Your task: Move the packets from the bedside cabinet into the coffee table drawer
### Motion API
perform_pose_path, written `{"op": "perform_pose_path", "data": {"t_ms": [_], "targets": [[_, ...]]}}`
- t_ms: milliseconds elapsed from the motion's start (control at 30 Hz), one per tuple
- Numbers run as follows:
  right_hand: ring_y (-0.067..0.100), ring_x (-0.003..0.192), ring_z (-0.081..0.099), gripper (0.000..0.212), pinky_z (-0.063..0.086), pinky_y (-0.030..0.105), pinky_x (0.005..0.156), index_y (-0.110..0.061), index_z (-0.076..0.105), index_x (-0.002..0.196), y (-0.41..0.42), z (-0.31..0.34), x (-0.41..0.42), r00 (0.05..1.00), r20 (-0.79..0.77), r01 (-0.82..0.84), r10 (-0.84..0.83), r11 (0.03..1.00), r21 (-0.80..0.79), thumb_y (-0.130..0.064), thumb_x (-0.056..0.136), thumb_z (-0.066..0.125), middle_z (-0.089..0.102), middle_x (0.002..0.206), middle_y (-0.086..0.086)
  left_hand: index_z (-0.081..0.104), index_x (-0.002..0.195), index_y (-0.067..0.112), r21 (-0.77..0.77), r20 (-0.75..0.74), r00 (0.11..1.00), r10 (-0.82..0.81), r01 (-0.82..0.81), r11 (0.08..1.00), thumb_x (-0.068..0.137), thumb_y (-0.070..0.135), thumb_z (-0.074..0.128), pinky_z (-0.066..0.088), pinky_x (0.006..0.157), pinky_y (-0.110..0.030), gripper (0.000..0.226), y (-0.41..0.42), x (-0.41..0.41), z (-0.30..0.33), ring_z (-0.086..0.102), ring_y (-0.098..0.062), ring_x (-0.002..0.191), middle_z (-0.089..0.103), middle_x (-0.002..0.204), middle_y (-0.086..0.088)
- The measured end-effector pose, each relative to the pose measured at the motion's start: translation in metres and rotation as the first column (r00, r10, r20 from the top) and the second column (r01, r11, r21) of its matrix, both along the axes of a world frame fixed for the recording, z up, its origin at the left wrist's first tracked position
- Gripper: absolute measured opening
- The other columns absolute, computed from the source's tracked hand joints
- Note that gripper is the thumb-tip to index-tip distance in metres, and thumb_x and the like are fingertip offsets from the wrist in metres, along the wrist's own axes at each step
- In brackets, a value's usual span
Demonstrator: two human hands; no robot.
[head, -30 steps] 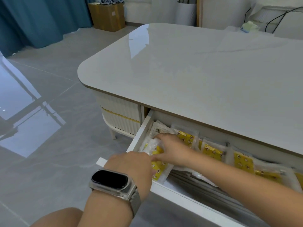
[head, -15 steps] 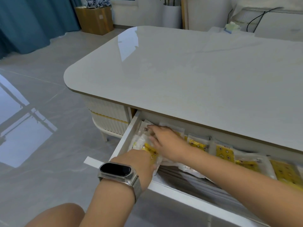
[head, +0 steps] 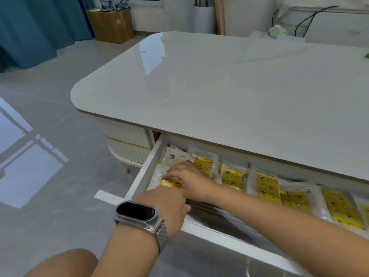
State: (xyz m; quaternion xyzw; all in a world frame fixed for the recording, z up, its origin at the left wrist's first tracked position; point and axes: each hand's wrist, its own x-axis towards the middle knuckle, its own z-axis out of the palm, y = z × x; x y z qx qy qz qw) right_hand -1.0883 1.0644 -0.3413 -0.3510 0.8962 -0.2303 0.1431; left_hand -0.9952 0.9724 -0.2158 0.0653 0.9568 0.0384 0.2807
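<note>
Head view: both hands (head: pixel 191 180) press a packet (head: pixel 171 182) in the drawer (head: pixel 139 176)

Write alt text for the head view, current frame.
Both hands reach into the open coffee table drawer: the right hand presses a yellow packet at its left end, the left hand beside it. More packets line the drawer.

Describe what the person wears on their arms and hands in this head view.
Both forearms are bare, with no sleeves or gloves in view. The left hand has at its wrist a smart band with a dark oblong screen in a clear case, on a silver mesh metal strap. The right hand and its wrist show no watch, ring or bracelet.
</note>
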Motion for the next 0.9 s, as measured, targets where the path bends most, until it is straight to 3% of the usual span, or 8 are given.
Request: {"op": "perform_pose_path", "data": {"t_ms": [200,333,400,467,567,600,733,900], "targets": [[0.016,0.135,0.033,0.053,0.024,0.027,0.111,-0.019,0.044,0.140,0.041,0.064,0.013,0.995,-0.023,0.098,-0.098,0.995,-0.005,-0.031,0.092,0.061,0.041,0.146,0.002,0.063,0.099,0.022,0.027,-0.107,0.994,0.017,-0.014,1.000,0.099,0.047,0.039,0.038,0.072,-0.025,0.035,-0.007,0.000,-0.008,0.060,-0.021,0.102,0.063,0.109,-0.003],[-0.002,0.064,0.058,0.012,0.047,0.021,0.064,-0.033,0.062,0.084,0.100,0.130,0.069,0.970,0.103,0.224,-0.218,0.974,-0.045,-0.042,0.091,0.059,0.064,0.071,-0.015,0.060,0.100,0.025,0.055,-0.170,0.985,-0.002,0.012,0.998,0.099,0.048,0.037,0.042,0.073,-0.026,0.033,-0.005,-0.003,-0.012,0.060,-0.017,0.098,0.064,0.105,0.003],[0.001,0.058,0.062,0.030,0.051,0.017,0.060,-0.027,0.064,0.068,0.120,0.150,0.104,0.917,0.320,0.197,-0.238,0.968,0.155,-0.049,0.088,0.060,0.065,0.062,-0.011,0.061,0.104,0.027,0.076,-0.208,0.978,-0.007,0.023,0.997,0.099,0.047,0.037,0.042,0.072,-0.025,0.031,-0.006,-0.004,-0.014,0.059,-0.016,0.097,0.063,0.105,0.005],[0.005,0.086,0.067,0.028,0.050,0.015,0.081,-0.026,0.071,0.079,0.135,0.138,0.133,0.855,0.407,0.176,-0.322,0.917,0.357,-0.048,0.090,0.057,0.062,0.076,-0.014,0.061,0.103,0.027,0.095,-0.249,0.968,-0.003,0.027,0.995,0.098,0.045,0.038,0.042,0.072,-0.025,0.029,-0.007,-0.005,-0.012,0.059,-0.015,0.096,0.063,0.103,0.006],[0.009,0.114,0.058,0.106,0.043,0.024,0.100,-0.036,0.064,0.116,0.138,0.108,0.156,0.924,0.174,0.248,-0.341,0.879,0.408,-0.099,0.053,0.006,0.064,0.114,-0.014,0.062,0.096,0.028,0.158,-0.361,0.933,0.000,0.062,0.985,0.097,0.045,0.041,0.046,0.077,-0.025,0.027,-0.006,-0.007,-0.008,0.056,-0.011,0.092,0.060,0.096,0.009],[0.004,0.110,0.059,0.117,0.044,0.022,0.099,-0.046,0.060,0.117,0.141,0.096,0.159,0.923,0.124,0.298,-0.364,0.881,0.367,-0.095,0.040,-0.014,0.065,0.114,-0.018,0.060,0.092,0.029,0.196,-0.402,0.916,-0.004,0.091,0.976,0.096,0.047,0.042,0.046,0.078,-0.024,0.026,-0.005,-0.007,-0.005,0.053,-0.008,0.089,0.058,0.093,0.011],[-0.010,0.062,0.064,0.082,0.054,0.013,0.053,-0.064,0.064,0.082,0.141,0.101,0.162,0.905,-0.184,0.420,-0.383,0.875,0.241,-0.074,0.079,-0.017,0.064,0.066,-0.035,0.054,0.073,0.033,0.259,-0.516,0.857,-0.011,0.168,0.951,0.087,0.061,0.037,0.040,0.061,-0.018,0.035,0.005,-0.001,0.013,0.049,-0.002,0.069,0.053,0.071,0.015],[-0.005,0.113,0.056,0.038,0.046,0.014,0.084,-0.068,0.039,0.123,0.139,0.105,0.158,0.893,-0.200,0.443,-0.402,0.864,0.239,-0.073,0.088,0.025,0.056,0.116,-0.042,0.052,0.058,0.021,0.131,-0.473,0.878,-0.068,0.147,0.980,0.085,0.067,0.034,0.032,0.050,-0.020,0.057,0.013,0.007,0.021,0.049,-0.007,0.056,0.053,0.056,0.005]]}}
